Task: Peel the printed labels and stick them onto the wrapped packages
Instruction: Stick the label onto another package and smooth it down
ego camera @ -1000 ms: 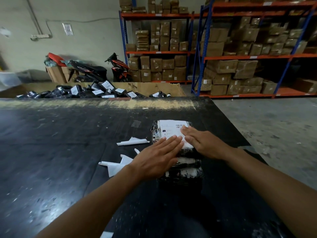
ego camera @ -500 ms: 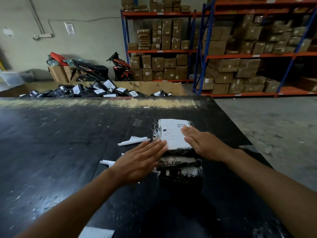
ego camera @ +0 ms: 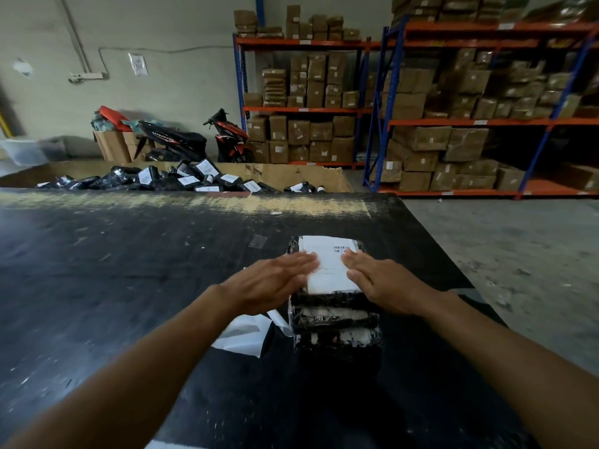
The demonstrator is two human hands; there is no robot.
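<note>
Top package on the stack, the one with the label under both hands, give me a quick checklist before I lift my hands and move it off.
1. White label lies on the top package: ok.
2. Barcode end uncovered and flat: ok.
3. Label edges under the left hand and right hand pressed down: cannot tell, the fingers cover them.
4. Label set square to the package: ok, roughly aligned.
5. Stack of wrapped packages below stands even: ok, though the lower ones look unlabelled.
6. Peeled backing paper on the table kept clear of the stack: not ok, it lies right beside the base.
</note>
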